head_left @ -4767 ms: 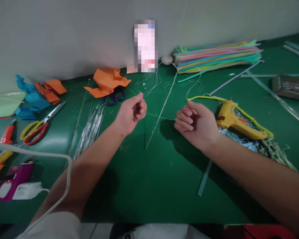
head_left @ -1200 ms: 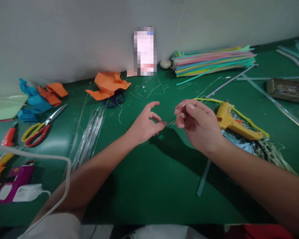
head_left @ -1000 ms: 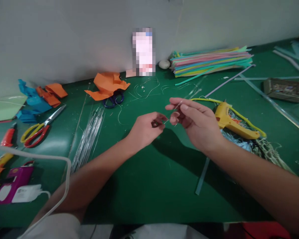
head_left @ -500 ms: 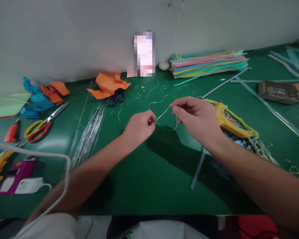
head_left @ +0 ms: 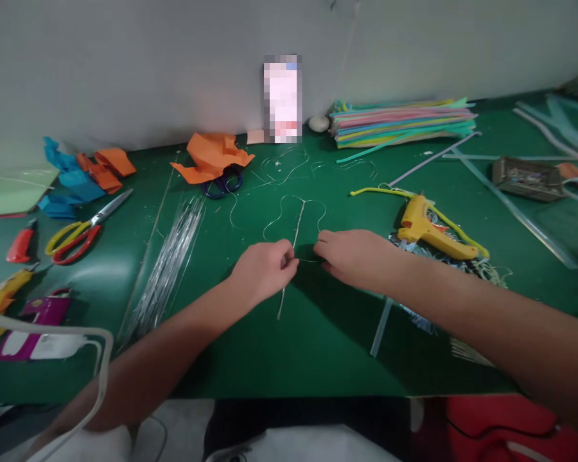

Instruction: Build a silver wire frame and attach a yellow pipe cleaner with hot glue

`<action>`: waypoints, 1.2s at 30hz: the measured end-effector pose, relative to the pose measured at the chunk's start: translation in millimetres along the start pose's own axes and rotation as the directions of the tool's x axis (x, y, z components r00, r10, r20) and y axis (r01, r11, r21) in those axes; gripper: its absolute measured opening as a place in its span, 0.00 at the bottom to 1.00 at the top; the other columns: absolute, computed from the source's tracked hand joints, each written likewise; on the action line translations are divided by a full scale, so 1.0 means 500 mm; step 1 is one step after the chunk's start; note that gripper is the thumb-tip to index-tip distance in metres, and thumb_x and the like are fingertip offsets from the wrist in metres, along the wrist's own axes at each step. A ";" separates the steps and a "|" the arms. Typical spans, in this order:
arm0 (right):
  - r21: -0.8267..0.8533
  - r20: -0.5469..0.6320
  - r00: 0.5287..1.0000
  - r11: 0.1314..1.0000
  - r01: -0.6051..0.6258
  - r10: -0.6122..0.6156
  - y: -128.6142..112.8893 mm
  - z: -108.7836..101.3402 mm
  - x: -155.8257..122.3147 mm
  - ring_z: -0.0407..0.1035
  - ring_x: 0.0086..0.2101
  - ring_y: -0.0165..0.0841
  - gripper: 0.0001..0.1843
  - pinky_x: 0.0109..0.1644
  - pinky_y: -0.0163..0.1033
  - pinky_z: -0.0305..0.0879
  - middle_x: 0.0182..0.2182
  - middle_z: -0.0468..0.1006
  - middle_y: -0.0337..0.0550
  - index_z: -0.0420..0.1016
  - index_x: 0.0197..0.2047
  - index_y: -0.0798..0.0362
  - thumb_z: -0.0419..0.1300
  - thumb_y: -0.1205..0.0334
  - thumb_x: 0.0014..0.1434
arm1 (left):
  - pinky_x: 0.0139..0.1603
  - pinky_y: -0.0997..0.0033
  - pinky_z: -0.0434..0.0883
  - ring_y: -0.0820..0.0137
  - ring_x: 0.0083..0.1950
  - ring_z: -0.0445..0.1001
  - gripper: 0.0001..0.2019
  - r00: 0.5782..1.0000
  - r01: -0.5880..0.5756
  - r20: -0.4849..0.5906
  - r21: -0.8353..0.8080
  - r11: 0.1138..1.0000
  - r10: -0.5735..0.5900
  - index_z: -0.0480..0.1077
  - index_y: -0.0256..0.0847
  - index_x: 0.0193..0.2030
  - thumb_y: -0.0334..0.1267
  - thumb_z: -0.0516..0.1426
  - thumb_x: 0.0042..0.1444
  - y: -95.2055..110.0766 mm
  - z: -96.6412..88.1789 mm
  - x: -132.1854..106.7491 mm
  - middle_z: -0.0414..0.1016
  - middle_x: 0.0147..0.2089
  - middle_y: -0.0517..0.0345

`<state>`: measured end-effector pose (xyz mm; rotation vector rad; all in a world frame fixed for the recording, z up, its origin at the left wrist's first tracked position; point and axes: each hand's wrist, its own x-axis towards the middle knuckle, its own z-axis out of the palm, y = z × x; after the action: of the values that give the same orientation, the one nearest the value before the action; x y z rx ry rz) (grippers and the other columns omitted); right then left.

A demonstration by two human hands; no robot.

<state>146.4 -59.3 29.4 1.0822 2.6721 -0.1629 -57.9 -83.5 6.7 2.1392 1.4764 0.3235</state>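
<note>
A thin silvery wire (head_left: 298, 224), twisted along its middle and looped at the far end, is between my two hands over the green table. My left hand (head_left: 270, 263) pinches its twisted stem, whose tail sticks out below toward me. With fingers closed, my right hand (head_left: 340, 253) grips the looped part at the right. Beyond them, more bent wire outlines (head_left: 289, 170) lie on the tabletop. To the left is a bundle of straight wires (head_left: 171, 266). A yellow glue gun (head_left: 433, 231) rests just beyond my right forearm.
Red-and-yellow scissors (head_left: 81, 234), a red-handled tool (head_left: 22, 242) and a purple box (head_left: 36, 321) are at the left. Orange paper (head_left: 214, 157) covers part of dark blue scissors (head_left: 224, 185). Colourful pipe cleaners (head_left: 404, 125) lie against the wall beside a phone (head_left: 283, 99). A white cable (head_left: 103, 366) crosses my left arm.
The wire has turned from slanting between my hands to pointing away from me, its loops now spread at the far end. My right hand has come down toward me; my left moved slightly nearer.
</note>
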 end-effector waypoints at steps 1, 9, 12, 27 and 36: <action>-0.033 0.017 1.000 0.999 0.024 -0.024 -0.001 0.002 0.003 0.70 0.30 0.35 0.09 0.26 0.40 0.48 0.38 0.75 0.49 0.77 0.42 0.55 0.56 0.70 0.61 | 0.27 0.70 0.59 0.70 0.26 0.69 0.05 1.000 0.001 -0.014 -0.002 1.000 -0.002 0.69 0.41 0.32 0.37 0.58 0.59 0.000 -0.003 0.006 0.74 0.25 0.59; -0.153 -0.071 0.970 0.963 0.220 -0.233 0.023 0.012 0.002 0.67 0.30 0.35 0.08 0.31 0.41 0.54 0.35 0.75 0.49 0.77 0.40 0.57 0.58 0.72 0.59 | 0.31 0.69 0.60 0.72 0.29 0.66 0.04 0.985 -0.069 -0.165 -0.069 0.995 0.057 0.73 0.40 0.34 0.35 0.57 0.59 -0.019 -0.016 0.080 0.76 0.33 0.57; -0.109 -0.167 0.970 0.981 0.160 -0.177 0.038 0.030 -0.014 0.67 0.31 0.35 0.08 0.33 0.41 0.55 0.35 0.75 0.49 0.75 0.38 0.56 0.54 0.69 0.64 | 0.32 0.69 0.61 0.71 0.31 0.68 0.05 0.987 -0.112 -0.128 -0.086 0.990 0.100 0.74 0.40 0.35 0.34 0.57 0.59 -0.033 -0.009 0.094 0.77 0.34 0.56; -0.161 -0.489 0.863 0.985 0.054 -0.127 0.034 0.108 -0.033 0.69 0.36 0.35 0.10 0.38 0.40 0.58 0.41 0.79 0.49 0.75 0.39 0.56 0.53 0.67 0.67 | 0.34 0.72 0.67 0.74 0.33 0.70 0.02 0.922 -0.386 -0.090 -0.179 0.905 0.376 0.76 0.40 0.35 0.35 0.61 0.56 -0.064 0.015 0.083 0.74 0.35 0.59; -0.002 -0.568 0.819 0.995 -0.105 0.085 0.037 0.091 -0.062 0.73 0.39 0.38 0.13 0.41 0.42 0.65 0.45 0.80 0.50 0.77 0.43 0.55 0.52 0.61 0.67 | 0.34 0.71 0.66 0.73 0.35 0.70 0.03 0.908 -0.419 -0.032 -0.130 0.899 0.418 0.77 0.41 0.34 0.35 0.62 0.56 -0.069 0.014 0.088 0.73 0.35 0.60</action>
<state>189.4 -75.5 -5.8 1.4355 3.1010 0.2724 -65.1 -35.6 -21.9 2.3301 0.9490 0.5627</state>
